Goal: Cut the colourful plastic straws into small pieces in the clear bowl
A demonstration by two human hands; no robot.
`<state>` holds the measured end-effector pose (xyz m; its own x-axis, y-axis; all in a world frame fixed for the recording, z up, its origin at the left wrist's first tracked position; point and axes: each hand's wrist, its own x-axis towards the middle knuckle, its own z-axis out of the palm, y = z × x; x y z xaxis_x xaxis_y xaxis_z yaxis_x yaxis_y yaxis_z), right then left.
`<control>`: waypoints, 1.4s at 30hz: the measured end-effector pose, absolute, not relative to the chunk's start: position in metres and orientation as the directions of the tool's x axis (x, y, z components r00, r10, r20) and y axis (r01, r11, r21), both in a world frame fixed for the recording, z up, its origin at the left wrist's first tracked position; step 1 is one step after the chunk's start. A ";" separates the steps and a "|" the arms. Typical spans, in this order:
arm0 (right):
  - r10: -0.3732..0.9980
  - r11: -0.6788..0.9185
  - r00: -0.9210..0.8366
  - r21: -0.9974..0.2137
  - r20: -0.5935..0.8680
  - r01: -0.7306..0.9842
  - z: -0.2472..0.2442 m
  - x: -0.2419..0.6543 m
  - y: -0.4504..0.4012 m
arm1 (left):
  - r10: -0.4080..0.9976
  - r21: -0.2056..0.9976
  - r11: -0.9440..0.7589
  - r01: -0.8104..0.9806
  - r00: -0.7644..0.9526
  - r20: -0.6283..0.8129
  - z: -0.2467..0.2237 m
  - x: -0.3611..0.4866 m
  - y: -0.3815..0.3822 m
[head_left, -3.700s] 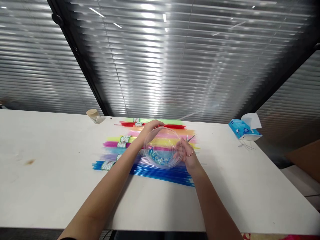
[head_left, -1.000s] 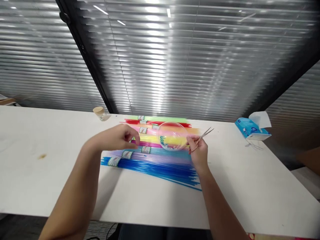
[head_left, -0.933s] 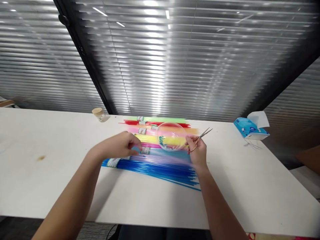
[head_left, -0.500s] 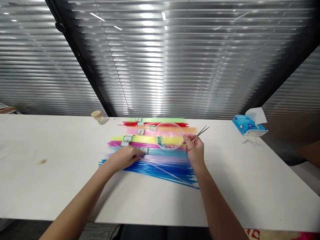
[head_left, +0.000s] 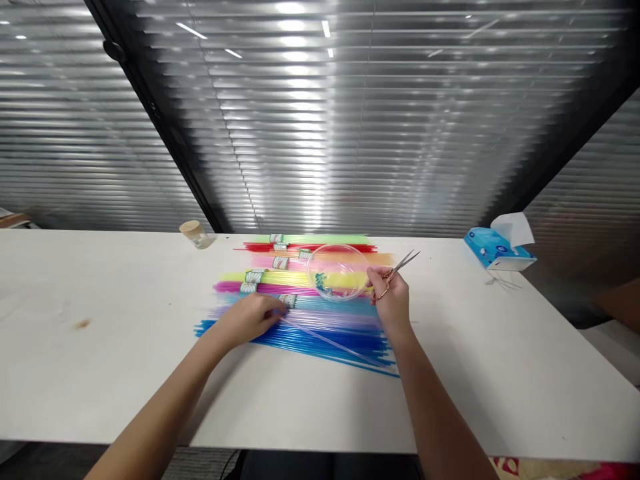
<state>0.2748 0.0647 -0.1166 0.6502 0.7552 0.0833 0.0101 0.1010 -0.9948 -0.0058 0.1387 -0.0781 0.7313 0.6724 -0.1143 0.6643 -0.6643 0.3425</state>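
My left hand (head_left: 256,316) is closed over the bundles of coloured straws, pinching one thin pale-purple straw (head_left: 327,341). This straw slants down to the right across the dark blue straws (head_left: 310,348). In my right hand (head_left: 393,305) is a pair of scissors (head_left: 403,261) with copper-coloured handles, the blades pointing up and right, slightly apart. Beside my right fingertips sits a clear round bowl (head_left: 337,246); whether they touch its rim I cannot tell. Small teal pieces (head_left: 321,283) lie inside it. The bowl rests over the yellow straws (head_left: 287,277) and pink straws.
Green straws (head_left: 325,239) and red straws (head_left: 325,248) lie at the back, several bundles with paper labels. A jar with a wooden lid (head_left: 194,233) stands back left. A blue tissue pack (head_left: 497,250) is at the right, on the white table (head_left: 120,373), before window blinds.
The far end of the pale-purple straw has shifted slightly up and left. Both hands keep nearly the same place and grip.
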 end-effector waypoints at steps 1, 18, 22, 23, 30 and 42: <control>0.758 0.101 0.647 -0.995 0.081 0.007 -0.116 0.275 0.065 | 0.684 0.361 -0.651 0.667 0.722 -0.102 -0.077 -0.007 0.139; 0.786 0.100 0.615 -0.994 0.054 -0.040 -0.114 0.268 0.066 | 0.687 0.494 -0.722 0.484 0.588 0.428 0.028 0.053 0.139; 0.767 0.081 0.641 -0.996 0.038 -0.037 -0.117 0.271 0.068 | 0.710 0.405 -0.702 0.586 0.620 0.335 0.029 0.063 0.137; 0.763 0.080 0.645 -0.996 0.038 -0.037 -0.117 0.272 0.068 | 0.718 0.380 -0.695 0.611 0.625 0.308 0.028 0.064 0.137; 0.760 0.093 0.648 -0.995 0.052 -0.029 -0.115 0.272 0.066 | 0.692 0.283 -0.721 0.632 0.676 0.252 0.021 0.068 0.143; 0.728 0.129 0.681 -0.991 0.081 -0.020 -0.119 0.272 0.067 | 0.800 0.364 -0.583 0.726 0.592 0.100 0.025 0.057 0.145</control>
<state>0.2721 0.0667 -0.1188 0.6812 0.7276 0.0813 -0.0197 0.1292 -0.9914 0.0575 0.1454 0.0251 0.5919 0.7998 0.1003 0.7263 -0.5832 0.3639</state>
